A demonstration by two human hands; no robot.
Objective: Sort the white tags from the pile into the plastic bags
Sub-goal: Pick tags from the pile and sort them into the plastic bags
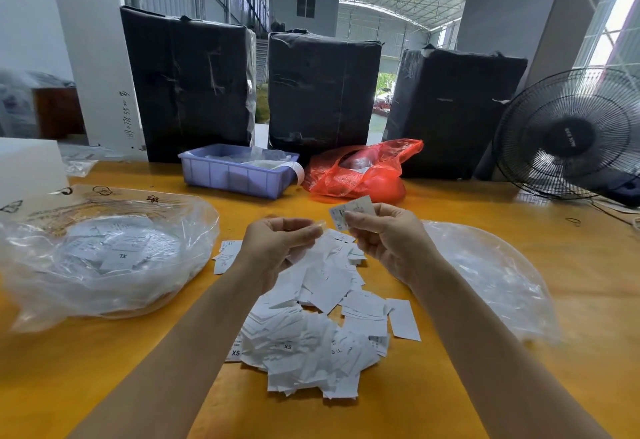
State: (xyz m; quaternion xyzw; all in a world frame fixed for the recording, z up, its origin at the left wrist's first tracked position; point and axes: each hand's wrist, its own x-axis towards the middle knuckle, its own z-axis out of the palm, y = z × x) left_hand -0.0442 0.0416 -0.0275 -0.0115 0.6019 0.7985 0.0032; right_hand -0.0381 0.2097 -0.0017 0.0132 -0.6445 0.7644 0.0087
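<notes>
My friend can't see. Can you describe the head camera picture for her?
The right hand pinches small white paper tags above a loose tag pile on the yellow table; clear plastic bags lie on both sides.

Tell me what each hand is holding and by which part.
The right hand pinches a few white tags by their lower ends. The left hand has curled fingers; whether it holds anything cannot be told.

Two bare forearms, sleeveless; left hand [277, 244]; right hand [388, 234]
</notes>
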